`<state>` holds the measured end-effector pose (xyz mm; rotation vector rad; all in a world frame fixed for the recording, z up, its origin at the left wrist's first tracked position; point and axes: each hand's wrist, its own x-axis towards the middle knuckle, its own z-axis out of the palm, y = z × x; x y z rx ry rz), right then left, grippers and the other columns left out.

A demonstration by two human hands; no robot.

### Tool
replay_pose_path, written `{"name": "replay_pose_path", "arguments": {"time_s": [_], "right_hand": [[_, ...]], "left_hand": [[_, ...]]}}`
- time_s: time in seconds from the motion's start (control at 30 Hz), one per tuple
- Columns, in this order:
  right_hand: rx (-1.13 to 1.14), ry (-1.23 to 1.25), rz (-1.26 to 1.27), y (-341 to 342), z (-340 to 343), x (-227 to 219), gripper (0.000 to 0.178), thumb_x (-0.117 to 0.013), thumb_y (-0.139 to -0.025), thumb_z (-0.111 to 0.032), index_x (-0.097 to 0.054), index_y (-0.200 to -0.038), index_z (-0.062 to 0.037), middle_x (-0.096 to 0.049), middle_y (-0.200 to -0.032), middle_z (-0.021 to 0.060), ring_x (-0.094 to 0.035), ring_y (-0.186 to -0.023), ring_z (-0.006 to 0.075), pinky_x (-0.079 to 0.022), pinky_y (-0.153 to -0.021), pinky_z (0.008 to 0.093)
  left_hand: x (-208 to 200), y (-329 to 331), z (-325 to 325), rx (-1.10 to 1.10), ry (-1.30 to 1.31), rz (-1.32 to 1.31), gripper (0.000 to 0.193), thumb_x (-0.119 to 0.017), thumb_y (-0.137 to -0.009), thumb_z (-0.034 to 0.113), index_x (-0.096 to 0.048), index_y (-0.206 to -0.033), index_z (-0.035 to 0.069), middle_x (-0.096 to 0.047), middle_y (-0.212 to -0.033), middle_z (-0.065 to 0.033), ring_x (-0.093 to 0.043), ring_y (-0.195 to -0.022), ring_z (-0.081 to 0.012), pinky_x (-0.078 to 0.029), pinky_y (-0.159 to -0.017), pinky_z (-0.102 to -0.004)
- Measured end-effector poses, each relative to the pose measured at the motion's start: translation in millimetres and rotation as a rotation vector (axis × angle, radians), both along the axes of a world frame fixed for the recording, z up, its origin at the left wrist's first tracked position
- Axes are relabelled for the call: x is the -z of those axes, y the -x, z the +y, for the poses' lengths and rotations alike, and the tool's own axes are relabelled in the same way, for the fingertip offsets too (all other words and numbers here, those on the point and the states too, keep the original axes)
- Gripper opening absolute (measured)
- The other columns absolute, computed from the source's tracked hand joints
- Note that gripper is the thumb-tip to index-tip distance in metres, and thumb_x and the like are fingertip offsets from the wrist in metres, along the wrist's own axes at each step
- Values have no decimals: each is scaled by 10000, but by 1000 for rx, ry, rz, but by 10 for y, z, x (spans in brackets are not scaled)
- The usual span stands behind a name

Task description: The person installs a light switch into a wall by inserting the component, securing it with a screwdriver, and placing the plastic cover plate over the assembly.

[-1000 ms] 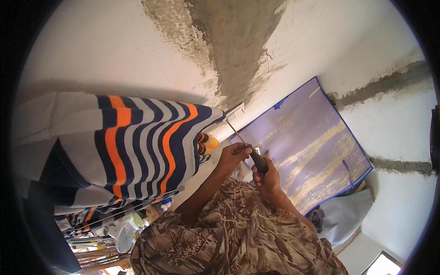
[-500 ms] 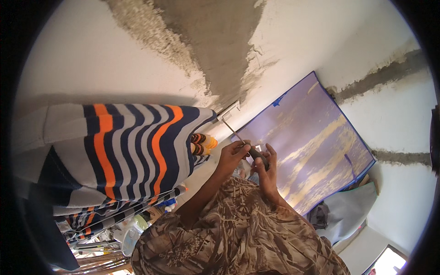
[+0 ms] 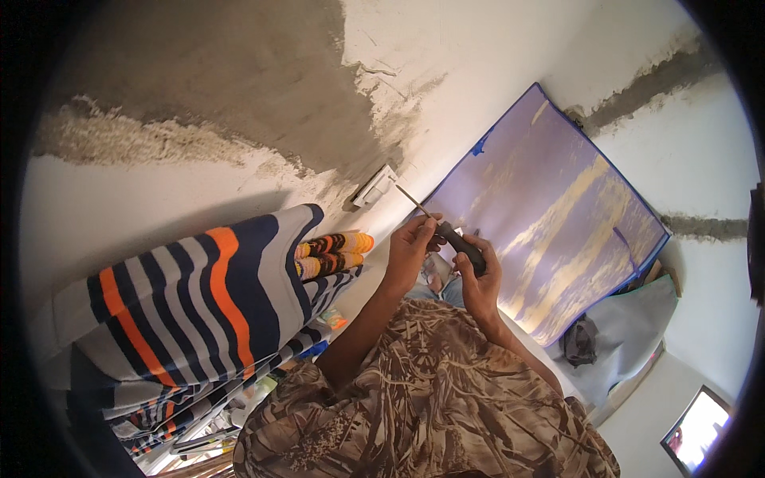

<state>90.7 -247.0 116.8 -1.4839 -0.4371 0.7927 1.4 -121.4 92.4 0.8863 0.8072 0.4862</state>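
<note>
A screwdriver (image 3: 464, 248) with a thick dark handle and a thin metal shaft slants up and to the left. My right hand (image 3: 481, 280) is closed round the handle's butt end. My left hand (image 3: 408, 253) pinches it where the shaft meets the handle. A white wall plate (image 3: 375, 188), like a socket or switch cover, sits on the wall at the edge of the grey plaster. In the picture the shaft's tip lies close beside this plate; whether they touch I cannot tell.
Left of the plate hangs a striped grey, navy and orange cloth (image 3: 183, 303), with orange-and-black patterned rolls (image 3: 335, 253) at its end. A purple and yellow sheet with blue edging (image 3: 550, 215) leans right. Behind it are a grey sheet (image 3: 629, 338) and a bright window (image 3: 697, 434).
My view has shifted, so the striped cloth sits lower left and more of the wall plate shows. Both hands and the screwdriver appear slightly further right, the grip much the same.
</note>
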Motion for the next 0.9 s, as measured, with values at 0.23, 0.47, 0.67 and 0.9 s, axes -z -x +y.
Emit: {"name": "replay_pose_path", "arguments": {"time_s": [0.23, 0.47, 0.67, 0.9], "right_hand": [[14, -6, -50, -6, 32, 100, 309, -625, -954, -127, -546, -1219, 9, -615, -967, 82, -577, -774, 103, -486, -690, 238], [-17, 6, -102, -19, 84, 41, 278, -576, -934, -31, -545, -1209, -2, -571, -1050, 77, -594, -877, 131, -505, -757, 250], [-48, -84, -242, -105, 47, 134, 283, -593, -977, -156, -548, -1199, 13, -543, -1082, 98, -577, -796, 109, -497, -651, 254], [43, -55, -14, -69, 160, -138, 293, -527, -1017, -172, -557, -1202, 53, -540, -1100, 134, -587, -679, 120, -491, -562, 247]], "left_hand": [[-6, -25, 35, -4, 31, 15, 279, -558, -1016, 231, -642, -1185, 26, -678, -939, -10, -622, -783, -71, -489, -687, -217], [77, 16, 100, 23, 52, -23, 273, -547, -1018, 235, -627, -1194, 41, -705, -1049, -74, -644, -843, -100, -498, -738, -233], [46, -15, 123, 11, 108, -77, 227, -535, -1022, 227, -634, -1139, 61, -691, -1098, -88, -647, -959, -122, -512, -805, -273], [65, -52, 121, -31, 92, -151, 223, -522, -1026, 202, -633, -1129, 39, -664, -1153, -104, -633, -1032, -145, -516, -908, -331]]}}
